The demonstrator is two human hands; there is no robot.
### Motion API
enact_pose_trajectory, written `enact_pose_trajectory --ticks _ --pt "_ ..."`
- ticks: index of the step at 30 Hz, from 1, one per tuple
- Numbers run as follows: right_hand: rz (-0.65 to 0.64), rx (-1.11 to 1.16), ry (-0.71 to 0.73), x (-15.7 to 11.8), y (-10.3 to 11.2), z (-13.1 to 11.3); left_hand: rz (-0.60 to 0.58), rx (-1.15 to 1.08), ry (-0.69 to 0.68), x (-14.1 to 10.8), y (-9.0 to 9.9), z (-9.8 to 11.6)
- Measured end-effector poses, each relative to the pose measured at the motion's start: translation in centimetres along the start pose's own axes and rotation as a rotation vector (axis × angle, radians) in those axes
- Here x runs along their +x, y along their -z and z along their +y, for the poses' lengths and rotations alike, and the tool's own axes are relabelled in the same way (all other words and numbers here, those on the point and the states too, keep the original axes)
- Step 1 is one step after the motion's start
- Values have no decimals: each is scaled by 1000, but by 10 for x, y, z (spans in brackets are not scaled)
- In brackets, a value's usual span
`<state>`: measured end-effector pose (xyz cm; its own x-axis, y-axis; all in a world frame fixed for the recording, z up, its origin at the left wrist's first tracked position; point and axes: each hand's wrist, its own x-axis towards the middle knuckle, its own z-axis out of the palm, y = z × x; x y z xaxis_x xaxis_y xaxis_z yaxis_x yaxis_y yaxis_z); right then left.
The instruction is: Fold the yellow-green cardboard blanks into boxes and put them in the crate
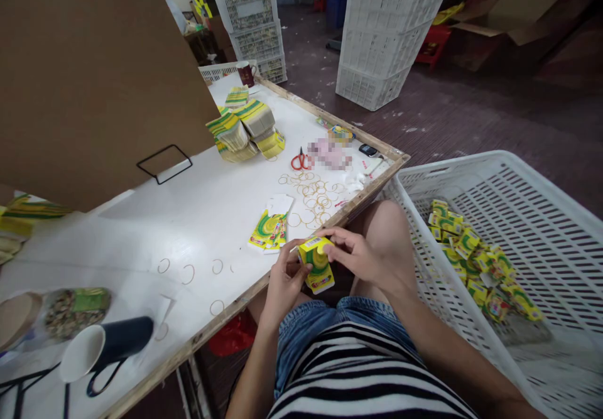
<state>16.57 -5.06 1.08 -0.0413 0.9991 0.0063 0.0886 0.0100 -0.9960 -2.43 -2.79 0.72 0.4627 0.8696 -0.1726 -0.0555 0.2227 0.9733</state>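
Note:
A small yellow and green printed carton (316,261) is held over my lap, at the table's front edge. My left hand (288,276) grips its left side, thumb across the front. The fingers of my right hand (351,252) close on its upper right edge. A lower flap with red lettering hangs down from the carton. Just beyond my left hand, a few flat cartons (271,225) of the same print lie fanned on the white table (202,218). Loose rubber bands (316,196) are scattered to their right.
A white plastic basket (475,168) stands on my right, holding many yellow cartons (471,252). Bundled flat cartons (249,124), red-handled scissors (300,160) and a dark phone-like device (370,150) lie farther back. A dark mug (122,343) lies at front left; stacked crates (381,36) stand behind.

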Motion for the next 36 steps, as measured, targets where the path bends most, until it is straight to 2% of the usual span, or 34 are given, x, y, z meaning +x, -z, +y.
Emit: enact_pose_trajectory --ticks 1,3,8,13,17,19,22,24,26,28,30,31,32,34,36 --pt "-57 -21 -32 0 0 -1 -3 28 0 0 -1 0" --pt "-93 -114 -77 1 -1 -4 -32 58 -1 -1 -2 1" --pt "0 -490 -125 5 -11 -9 -63 87 -36 -4 -2 3" --pt "72 -608 -106 8 -18 -5 -34 78 -33 -3 -4 1" --pt "-34 -471 -41 7 -8 1 1 -51 -16 0 -1 0" --pt "-38 -363 31 6 -3 4 -18 -100 -6 2 0 -1" --pt "25 -181 95 4 -3 11 -55 -135 0 3 -5 -3" --pt "55 -68 71 2 -8 14 -68 -134 -11 5 -11 -5" --pt "151 8 41 0 -10 16 -53 -76 -45 9 -12 -5" --pt "421 108 73 -1 -3 14 59 109 -126 19 -3 -4" --pt "805 285 210 -1 13 11 300 430 -228 32 16 -2" --pt "959 390 290 0 23 9 446 607 -246 39 28 -1" --pt "1050 488 348 1 33 9 543 761 -214 45 40 0" --pt "1054 615 324 2 45 10 652 965 -66 55 59 -1" --pt "958 662 171 3 43 16 695 1034 31 59 71 -3"
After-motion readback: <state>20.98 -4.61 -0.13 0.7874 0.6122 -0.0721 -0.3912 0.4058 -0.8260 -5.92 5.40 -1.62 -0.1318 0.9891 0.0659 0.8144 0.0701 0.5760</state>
